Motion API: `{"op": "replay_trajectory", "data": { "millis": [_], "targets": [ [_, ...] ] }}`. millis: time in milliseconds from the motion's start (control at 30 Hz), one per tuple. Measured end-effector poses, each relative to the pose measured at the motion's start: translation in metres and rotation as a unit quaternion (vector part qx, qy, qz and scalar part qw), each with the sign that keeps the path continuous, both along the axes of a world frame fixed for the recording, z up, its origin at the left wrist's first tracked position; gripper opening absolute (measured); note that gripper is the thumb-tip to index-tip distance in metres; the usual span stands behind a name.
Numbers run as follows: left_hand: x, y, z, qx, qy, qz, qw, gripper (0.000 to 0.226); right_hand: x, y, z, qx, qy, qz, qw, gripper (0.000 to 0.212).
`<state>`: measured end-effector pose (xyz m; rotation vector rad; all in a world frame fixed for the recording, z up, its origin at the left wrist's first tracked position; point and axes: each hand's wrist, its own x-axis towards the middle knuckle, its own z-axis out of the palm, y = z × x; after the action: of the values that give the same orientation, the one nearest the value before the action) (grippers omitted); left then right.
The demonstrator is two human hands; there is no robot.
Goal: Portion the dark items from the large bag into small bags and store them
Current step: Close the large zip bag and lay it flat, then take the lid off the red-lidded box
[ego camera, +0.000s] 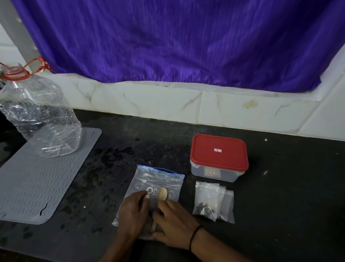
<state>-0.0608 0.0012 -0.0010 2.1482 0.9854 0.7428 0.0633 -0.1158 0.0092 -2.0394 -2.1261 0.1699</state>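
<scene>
A large clear zip bag [159, 181] with a blue seal lies flat on the dark counter, seal end away from me. A wooden spoon [162, 194] rests on top of it. My left hand [133, 214] presses on the bag's near left part, fingers curled. My right hand [175, 222] lies over the spoon's handle and the bag's near right part; whether it grips the handle I cannot tell. To the right lie small clear bags [213, 202], overlapping; the front one holds a few dark items [205, 206].
A clear box with a red lid [219, 153] stands shut behind the small bags. A grey ribbed mat [29, 181] lies at the left with a crumpled clear plastic bottle [40, 118] on it. Tiled wall and purple curtain [165, 33] stand behind the counter [286, 191].
</scene>
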Motion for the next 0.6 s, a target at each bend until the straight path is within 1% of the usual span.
{"op": "replay_trajectory", "data": {
  "millis": [67,133,167,233,300,367,433,500,600],
  "targets": [
    [0.004,-0.001,0.004,0.040,0.025,-0.001,0.999,0.040,0.003,-0.007,0.008,0.008,0.016,-0.005,1.000,0.065],
    [0.008,-0.001,0.009,0.071,0.041,-0.004,0.997,0.038,0.007,-0.011,0.020,0.052,0.043,-0.021,0.998,0.062],
    [0.014,-0.002,0.014,0.060,0.036,-0.015,0.997,0.032,0.013,-0.013,0.029,0.081,0.060,-0.044,0.994,0.055],
    [0.029,-0.002,0.024,0.010,0.003,-0.038,0.999,0.019,0.031,-0.015,0.046,0.142,0.070,-0.113,0.981,0.039],
    [0.051,-0.001,0.033,-0.031,-0.023,-0.046,0.998,0.011,0.058,-0.018,0.059,0.179,0.050,-0.192,0.964,0.030],
    [0.075,-0.001,0.043,-0.073,-0.036,-0.060,0.995,0.009,0.088,-0.022,0.069,0.201,0.016,-0.263,0.943,0.027],
    [0.099,-0.003,0.054,-0.091,-0.041,-0.082,0.992,0.012,0.113,-0.028,0.076,0.185,-0.016,-0.312,0.932,0.025],
    [0.121,-0.006,0.063,-0.114,-0.029,-0.085,0.989,0.012,0.129,-0.032,0.079,0.146,-0.041,-0.339,0.928,0.026],
    [0.148,-0.012,0.074,-0.213,-0.020,-0.074,0.974,0.009,0.143,-0.036,0.080,0.102,-0.058,-0.336,0.934,0.028]
  ]
}}
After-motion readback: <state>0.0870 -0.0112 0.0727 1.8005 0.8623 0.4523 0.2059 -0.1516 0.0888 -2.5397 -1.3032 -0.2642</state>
